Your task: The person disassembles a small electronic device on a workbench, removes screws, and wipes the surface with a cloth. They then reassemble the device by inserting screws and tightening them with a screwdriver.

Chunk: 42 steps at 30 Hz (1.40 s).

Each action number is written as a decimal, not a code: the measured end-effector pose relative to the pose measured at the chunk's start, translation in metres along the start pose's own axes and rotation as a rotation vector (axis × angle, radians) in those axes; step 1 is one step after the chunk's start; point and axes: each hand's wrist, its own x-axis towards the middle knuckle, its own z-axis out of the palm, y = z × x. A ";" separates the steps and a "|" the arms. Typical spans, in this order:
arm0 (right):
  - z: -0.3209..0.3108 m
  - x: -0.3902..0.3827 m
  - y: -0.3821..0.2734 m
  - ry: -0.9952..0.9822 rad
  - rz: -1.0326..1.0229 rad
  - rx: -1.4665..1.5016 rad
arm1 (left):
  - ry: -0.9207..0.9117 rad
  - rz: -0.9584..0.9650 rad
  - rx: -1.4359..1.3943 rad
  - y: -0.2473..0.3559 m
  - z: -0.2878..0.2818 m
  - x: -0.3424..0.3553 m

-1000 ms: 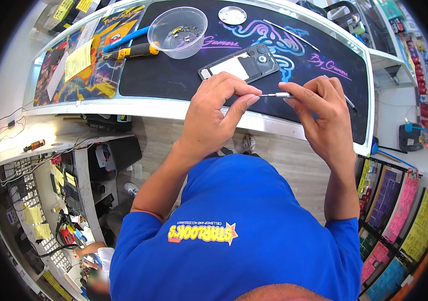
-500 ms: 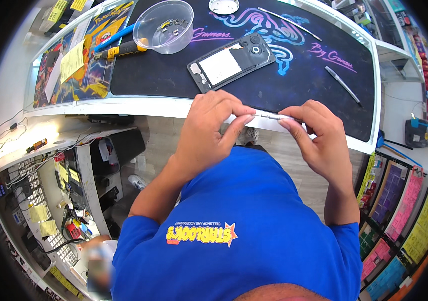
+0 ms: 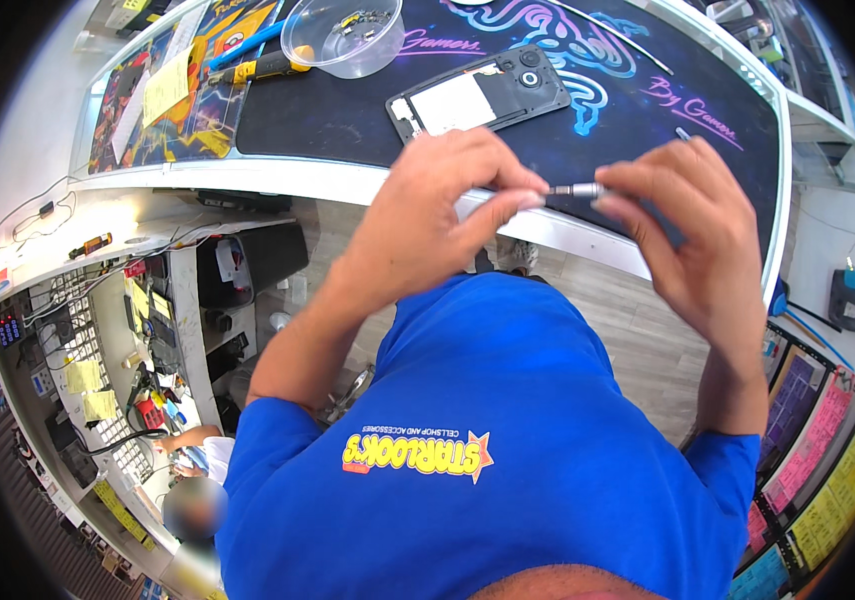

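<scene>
1. Your left hand (image 3: 442, 205) has its grip pinched, thumb against forefinger, at the thin end of a slim silver tool (image 3: 577, 190).
2. Your right hand (image 3: 692, 215) grips the thicker end of that tool between thumb and fingertips; its other fingers are curled, and the hand is slightly blurred.
3. The tool lies nearly level from one hand to the other, held up in front of you at the near edge of the desk (image 3: 277, 175).
4. Just beyond your left hand, a black phone (image 3: 522, 105) lies at a slant on the black mat (image 3: 312, 135), a white panel showing and the camera lenses toward the desk's right edge. Your knuckles hide part of its near side; you cannot tell from here whether they touch it.
5. Farther off, toward the desk's far edge, a clear round tub (image 3: 347, 65) holds small parts (image 3: 362, 25).
6. Left of the tub lie a yellow-and-black tool (image 3: 272, 66) and a blue tool (image 3: 252, 41), with a yellow note (image 3: 167, 88) nearer the desk's left edge.
7. A thin pale rod (image 3: 615, 39) slants along the mat beyond the phone, toward the desk's far right corner.
</scene>
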 end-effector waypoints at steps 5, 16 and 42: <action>-0.025 0.049 0.015 -0.034 -0.210 -0.278 | 0.045 0.295 0.402 -0.013 -0.023 0.067; 0.003 0.147 0.045 -0.371 -0.446 -0.567 | -0.024 0.024 0.376 -0.067 -0.027 0.106; 0.030 0.172 0.035 -0.569 -0.376 -0.554 | 0.113 0.124 0.463 -0.099 -0.018 0.075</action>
